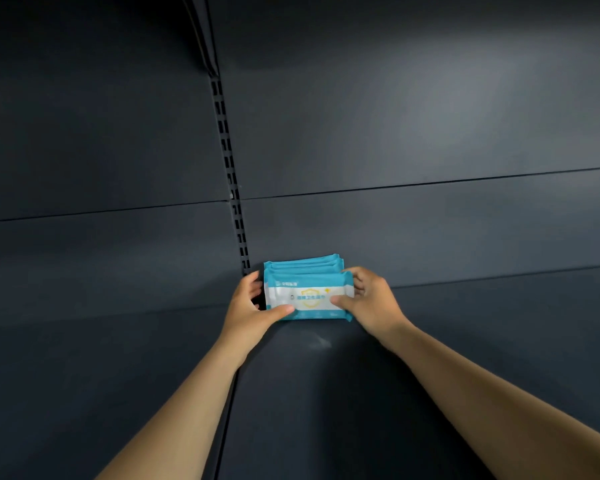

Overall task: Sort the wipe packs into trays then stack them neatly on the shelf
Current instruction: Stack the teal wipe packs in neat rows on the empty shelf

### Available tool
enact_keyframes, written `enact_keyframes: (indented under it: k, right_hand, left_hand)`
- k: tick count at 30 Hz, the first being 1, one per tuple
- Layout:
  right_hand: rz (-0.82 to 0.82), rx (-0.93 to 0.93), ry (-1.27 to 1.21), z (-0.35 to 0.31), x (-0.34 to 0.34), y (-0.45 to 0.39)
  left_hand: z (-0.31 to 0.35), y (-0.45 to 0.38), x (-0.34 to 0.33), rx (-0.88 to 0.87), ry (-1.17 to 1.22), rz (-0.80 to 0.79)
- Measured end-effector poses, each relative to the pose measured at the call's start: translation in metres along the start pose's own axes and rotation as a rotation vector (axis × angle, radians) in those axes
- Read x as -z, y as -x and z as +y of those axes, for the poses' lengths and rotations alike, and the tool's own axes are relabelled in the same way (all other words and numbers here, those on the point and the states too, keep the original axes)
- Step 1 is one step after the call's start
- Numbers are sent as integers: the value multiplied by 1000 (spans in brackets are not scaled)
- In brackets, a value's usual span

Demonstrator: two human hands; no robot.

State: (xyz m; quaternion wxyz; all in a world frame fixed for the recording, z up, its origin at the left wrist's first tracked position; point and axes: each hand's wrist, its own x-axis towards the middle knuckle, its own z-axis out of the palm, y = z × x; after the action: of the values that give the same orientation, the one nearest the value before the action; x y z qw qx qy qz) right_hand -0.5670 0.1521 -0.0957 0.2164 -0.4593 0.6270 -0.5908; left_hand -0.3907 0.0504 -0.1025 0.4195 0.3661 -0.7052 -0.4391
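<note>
Small row of teal-and-white soft plastic wipe packs (pixel 309 289) on dark grey metal shelf (pixel 465 341), gripped endwise by left hand (pixel 248 306) and right hand (pixel 368 299); risk of toppling if released unevenly.

wipe packs (pixel 309 289) on shelf (pixel 326 393), against back panel (pixel 395 220)

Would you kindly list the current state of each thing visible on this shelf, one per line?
Blue and white plastic wipe packs: upright on edge in a row, sealed, at the back of the shelf.
Dark grey metal shelf: bare apart from the packs.
Left hand: grips the front pack's left end.
Right hand: grips its right end.
</note>
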Motion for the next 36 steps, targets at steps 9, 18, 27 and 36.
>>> enact_keyframes:
  k: [9, 18, 27, 36]
  right_hand:
    - [194, 142, 258, 4, -7, -10]
    - [13, -19, 221, 18, -7, -23]
    - [73, 81, 635, -2, 35, 12]
    - [-46, 162, 1013, -67, 116, 145]
  left_hand:
    - [-7, -11, -7, -16, -132, 11]
    - [-2, -16, -16, 16, -234, 39]
    - [27, 24, 4, -19, -598, -1]
    - [104, 142, 2, -152, -1040, -230]
